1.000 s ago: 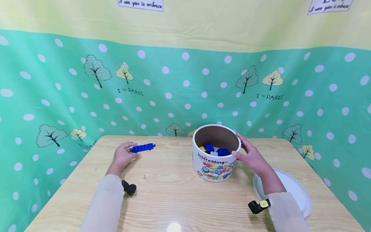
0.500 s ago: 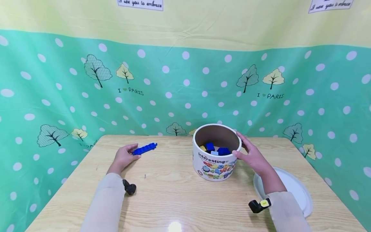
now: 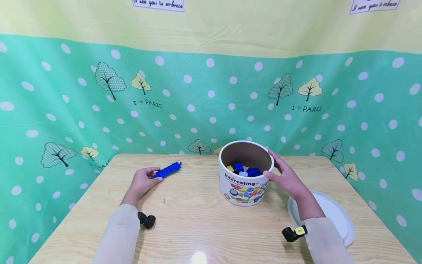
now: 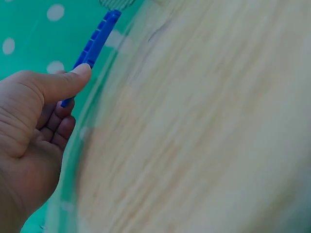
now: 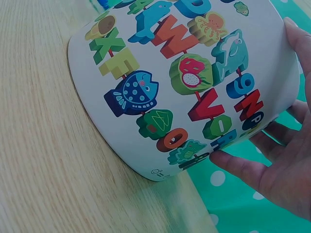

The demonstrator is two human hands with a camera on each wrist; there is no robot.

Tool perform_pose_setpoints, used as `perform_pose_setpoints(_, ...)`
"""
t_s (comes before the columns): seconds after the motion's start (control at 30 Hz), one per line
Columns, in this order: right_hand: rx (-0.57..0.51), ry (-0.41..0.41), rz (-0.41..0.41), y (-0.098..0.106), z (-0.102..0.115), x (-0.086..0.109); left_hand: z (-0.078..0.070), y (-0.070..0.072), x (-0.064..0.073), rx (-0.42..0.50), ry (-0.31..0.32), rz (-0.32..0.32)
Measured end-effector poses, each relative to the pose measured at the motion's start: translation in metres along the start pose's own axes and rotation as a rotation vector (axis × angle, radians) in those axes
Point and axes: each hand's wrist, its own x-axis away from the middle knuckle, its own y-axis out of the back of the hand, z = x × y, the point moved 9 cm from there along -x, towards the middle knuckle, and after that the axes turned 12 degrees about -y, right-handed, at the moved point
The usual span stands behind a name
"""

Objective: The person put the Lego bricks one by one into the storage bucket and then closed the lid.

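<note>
My left hand (image 3: 142,182) pinches one end of a long, narrow blue strip of toy building bricks (image 3: 169,169) between thumb and fingers. In the left wrist view the strip (image 4: 95,43) slants up from the thumb, its sides ridged. At the right, my right hand (image 3: 287,179) grips the side of a white, round bucket (image 3: 242,192) near the rim. Blue, yellow and pale pieces (image 3: 238,167) lie inside, partly hidden by the front wall. The right wrist view shows the bucket's wall (image 5: 165,111), printed with colourful letters and animals, and my fingers against it.
A round white lid (image 3: 333,216) lies on the wooden table (image 3: 211,234), partly under my right forearm. Behind the table hangs a green dotted cloth (image 3: 211,121) with printed trees. A tiny dark mark or bit (image 3: 164,200) shows on the tabletop.
My left hand has shifted slightly right and nearer, and the blue strip has moved right with it, its far end tilting farther away. The right hand and bucket have stayed put.
</note>
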Motion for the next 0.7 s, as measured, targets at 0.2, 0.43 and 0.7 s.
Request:
perform_pose_setpoints(0.2,-0.004,-0.004,0.003,-0.002,0.01,0.007,-0.016,-0.006,-0.001,0.042,0.018,0.023)
perform_pose_setpoints(0.43,0.006,-0.005,0.0,-0.002,0.011,0.007,-0.031,-0.012,-0.003,0.077,0.01,0.024)
perform_pose_setpoints(0.7,0.006,-0.009,0.0,-0.002,0.012,0.008,-0.052,-0.013,-0.003,0.073,-0.032,0.027)
